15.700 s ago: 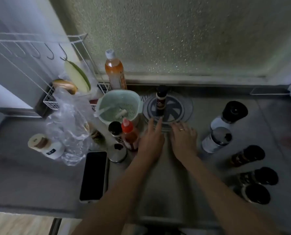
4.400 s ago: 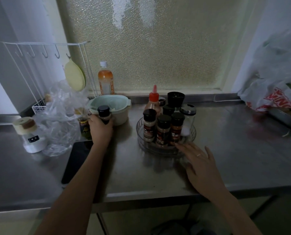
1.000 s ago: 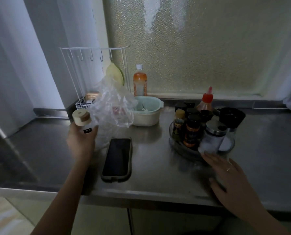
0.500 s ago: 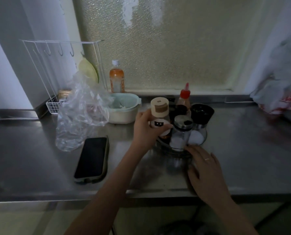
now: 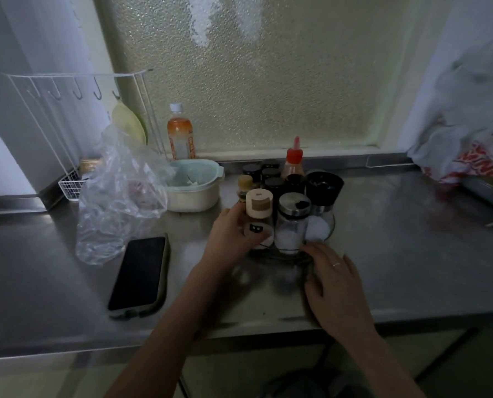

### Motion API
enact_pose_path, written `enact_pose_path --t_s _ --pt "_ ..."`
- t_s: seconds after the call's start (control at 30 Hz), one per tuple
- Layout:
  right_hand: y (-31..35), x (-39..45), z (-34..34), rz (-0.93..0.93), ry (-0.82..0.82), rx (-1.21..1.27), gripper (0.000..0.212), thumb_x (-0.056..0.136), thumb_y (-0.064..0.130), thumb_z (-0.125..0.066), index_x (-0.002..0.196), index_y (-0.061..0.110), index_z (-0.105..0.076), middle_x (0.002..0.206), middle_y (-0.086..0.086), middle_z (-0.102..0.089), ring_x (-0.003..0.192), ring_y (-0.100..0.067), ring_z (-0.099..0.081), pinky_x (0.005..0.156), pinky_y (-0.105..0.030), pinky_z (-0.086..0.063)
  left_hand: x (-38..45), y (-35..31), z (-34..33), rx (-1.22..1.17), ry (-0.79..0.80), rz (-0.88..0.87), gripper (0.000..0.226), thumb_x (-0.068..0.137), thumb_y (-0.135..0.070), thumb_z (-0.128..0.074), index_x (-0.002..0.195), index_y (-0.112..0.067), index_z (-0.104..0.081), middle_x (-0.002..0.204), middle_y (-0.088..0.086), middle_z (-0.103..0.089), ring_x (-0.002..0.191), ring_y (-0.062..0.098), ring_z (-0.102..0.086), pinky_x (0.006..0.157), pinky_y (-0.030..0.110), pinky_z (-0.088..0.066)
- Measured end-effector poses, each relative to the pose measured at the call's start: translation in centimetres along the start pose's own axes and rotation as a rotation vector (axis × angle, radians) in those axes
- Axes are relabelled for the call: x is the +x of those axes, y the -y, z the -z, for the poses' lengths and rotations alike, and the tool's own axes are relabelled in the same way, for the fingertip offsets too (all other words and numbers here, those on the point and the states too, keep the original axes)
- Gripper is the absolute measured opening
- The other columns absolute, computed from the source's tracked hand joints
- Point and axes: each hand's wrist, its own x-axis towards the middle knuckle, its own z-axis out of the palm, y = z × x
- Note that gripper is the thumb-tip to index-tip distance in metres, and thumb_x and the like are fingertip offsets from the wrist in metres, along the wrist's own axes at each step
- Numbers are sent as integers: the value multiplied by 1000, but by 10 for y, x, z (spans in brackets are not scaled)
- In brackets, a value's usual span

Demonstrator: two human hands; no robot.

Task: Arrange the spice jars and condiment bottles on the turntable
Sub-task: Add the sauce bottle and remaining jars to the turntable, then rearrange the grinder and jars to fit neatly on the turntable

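A clear turntable [image 5: 279, 255] on the steel counter carries several spice jars with dark lids [image 5: 274, 183], a red-capped sauce bottle [image 5: 292, 163], a metal-lidded shaker [image 5: 291, 222] and a black-topped grinder [image 5: 323, 196]. My left hand [image 5: 231, 235] is wrapped around a white jar with a beige lid [image 5: 258, 216], which stands at the turntable's front left beside the shaker. My right hand [image 5: 334, 282] rests on the counter with its fingertips touching the turntable's front rim, holding nothing.
A phone [image 5: 139, 275] lies on the counter to the left. Behind it are a crumpled clear plastic bag [image 5: 119, 196], a pale bowl [image 5: 195, 186], an orange drink bottle [image 5: 179, 133] and a white wire rack [image 5: 75, 116]. Bags [image 5: 469, 139] sit at the far right.
My left hand has lowered the beige-lidded jar onto the turntable's front left. My right hand stays at the front rim.
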Motion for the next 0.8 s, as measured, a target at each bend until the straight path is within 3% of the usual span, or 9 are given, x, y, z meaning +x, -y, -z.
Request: enact_pose_path --t_s 0.07,0.17,0.3,0.37,0.43,0.53,0.63,0.7,0.8 --pt "-1 1 -1 -45 0 16 53 81 21 -40 133 21 -40 143 -2 -45 135 -18 -35 114 -44 -13 -7 1 3 -26 2 -3 46 65 -34 -81 104 -23 -60 95 -2 -63 88 11 -59 75 26 -51" --pt "-4 3 -1 -51 14 40 55 81 14 -50 135 19 -37 143 -4 -43 134 -20 -35 116 -44 -16 -12 2 3 -19 17 7 46 65 -31 -81 104 -22 -60 99 -3 -59 89 11 -60 84 38 -53" --pt "0 2 1 20 -5 94 49 81 19 -39 130 20 -43 136 -3 -51 129 -19 -40 115 -40 -22 -19 0 -1 41 62 48 72 58 -60 -68 119 -27 -48 112 -7 -49 110 15 -51 97 47 -44" --pt "3 -1 1 68 5 91 50 79 20 -35 128 21 -44 134 -2 -53 127 -16 -40 113 -39 -25 -23 2 -5 15 29 28 85 58 -60 -69 130 -23 -41 121 -4 -46 116 11 -43 102 41 -40" --pt "5 -4 1 108 24 59 50 79 20 -35 128 23 -45 137 1 -50 130 -12 -36 114 -35 -20 -26 -1 -7 -58 -20 31 89 63 -43 -78 136 -13 -36 128 2 -42 111 -3 -34 98 17 -34" --pt "9 -5 -1 162 56 50 50 80 19 -34 127 26 -46 142 6 -45 134 -7 -29 115 -35 -20 -29 -5 -9 -93 -156 -2 80 67 -24 -81 132 -9 -38 120 -2 -35 108 -4 -32 87 -4 -26" --pt "17 -2 -1 245 78 73 48 79 16 -36 124 28 -48 137 8 -50 132 -4 -30 113 -32 -19 -31 -9 -13 23 -289 -163 56 69 -24 -80 112 -9 -47 105 -3 -39 97 5 -40 83 12 -36" --pt "21 1 3 243 40 135 45 80 17 -37 122 28 -50 129 7 -57 125 -4 -39 110 -30 -24 -31 -12 -17 78 -243 -216 37 72 -24 -76 94 -10 -50 93 -3 -44 84 10 -43 72 22 -41" --pt "17 11 15 94 -141 285 38 82 18 -39 117 21 -53 114 5 -60 108 -4 -49 98 -12 -32 -31 -11 -17 89 -124 -160 24 77 -21 -72 81 -10 -52 80 -4 -48 79 19 -49 69 30 -41"
